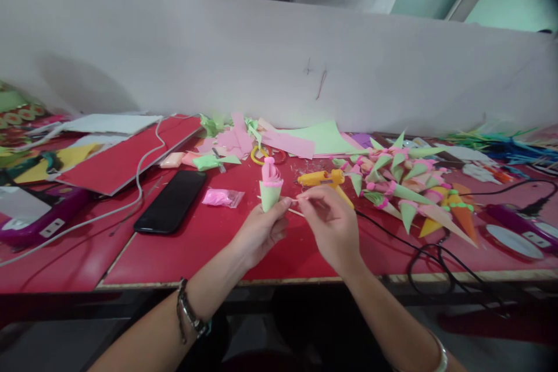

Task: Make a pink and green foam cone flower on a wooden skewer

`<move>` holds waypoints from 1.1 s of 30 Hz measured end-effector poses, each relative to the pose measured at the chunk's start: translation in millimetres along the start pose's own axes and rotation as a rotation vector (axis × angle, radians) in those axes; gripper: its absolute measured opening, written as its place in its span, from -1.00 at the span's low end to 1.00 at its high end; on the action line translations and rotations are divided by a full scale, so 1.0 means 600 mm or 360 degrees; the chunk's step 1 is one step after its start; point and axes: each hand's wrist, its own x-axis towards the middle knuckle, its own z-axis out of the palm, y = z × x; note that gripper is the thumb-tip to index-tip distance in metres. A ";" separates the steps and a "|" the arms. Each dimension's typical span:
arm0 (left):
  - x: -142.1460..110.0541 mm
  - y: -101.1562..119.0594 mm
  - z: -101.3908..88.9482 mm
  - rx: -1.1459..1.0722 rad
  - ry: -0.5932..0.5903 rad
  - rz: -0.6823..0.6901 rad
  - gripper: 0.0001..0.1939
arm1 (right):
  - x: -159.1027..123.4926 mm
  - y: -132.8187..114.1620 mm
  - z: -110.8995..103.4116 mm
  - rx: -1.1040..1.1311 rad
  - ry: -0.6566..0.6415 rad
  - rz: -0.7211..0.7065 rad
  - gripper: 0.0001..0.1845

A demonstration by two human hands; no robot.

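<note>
My left hand (261, 229) is closed around a light green paper cone (270, 193) with a pink paper roll (270, 170) sticking out of its top. My right hand (332, 224) is pinched on a thin wooden stick (293, 201) that runs toward the cone's side. Both hands hover above the red table (196, 244) near its front edge. A yellow glue gun (322, 178) lies just behind my right hand.
A heap of finished green, pink and orange paper cones (405, 183) lies to the right, with black cables (436, 256) trailing off the edge. A black phone (171, 200), a small pink packet (221, 197), paper scraps (244, 139) and a white cable (139, 180) lie left. A grey wall stands behind.
</note>
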 end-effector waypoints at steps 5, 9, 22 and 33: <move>0.005 0.003 -0.004 -0.0017 0.0079 0.0025 -0.74 | 0.010 0.012 -0.001 0.1009 0.0160 0.0702 -0.98; 0.003 0.002 -0.003 -0.0007 0.0056 -0.0025 -0.72 | 0.013 0.018 0.000 0.1305 0.0121 0.1003 -0.92; 0.004 0.011 -0.005 -0.0043 0.0160 0.0063 -0.68 | 0.008 0.020 0.005 0.1369 0.0014 0.1248 -0.92; 0.005 0.010 -0.006 -0.0045 0.0155 0.0058 -0.70 | 0.007 0.015 0.006 0.1309 -0.0127 0.1360 -0.81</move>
